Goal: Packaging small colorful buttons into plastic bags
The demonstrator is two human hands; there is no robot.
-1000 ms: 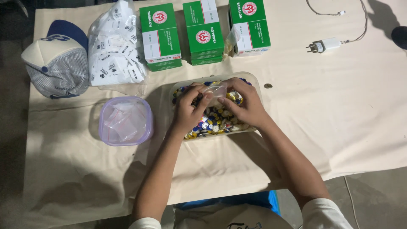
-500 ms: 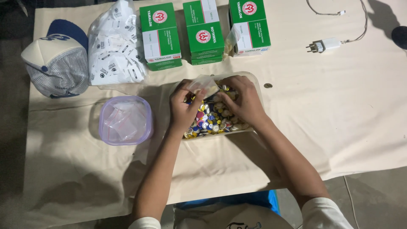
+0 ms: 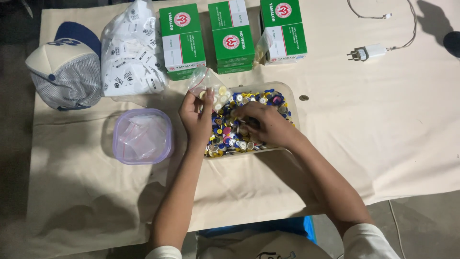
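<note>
Left hand (image 3: 197, 115) pinched one small clear plastic bag (image 3: 205, 82), crinkled, a few pale buttons inside, held over the tray's left end. Right hand (image 3: 262, 123) lay curled, fingertips dug into the buttons (image 3: 225, 136): small round discs, blue, yellow, silver, heaped in one clear rectangular tray (image 3: 292, 98) on the cloth-covered table (image 3: 373, 144). Left: one lilac-rimmed tub (image 3: 142, 136) of empty bags. Behind: three green-and-white cardboard boxes (image 3: 232, 36), one cap (image 3: 67, 69).
</note>
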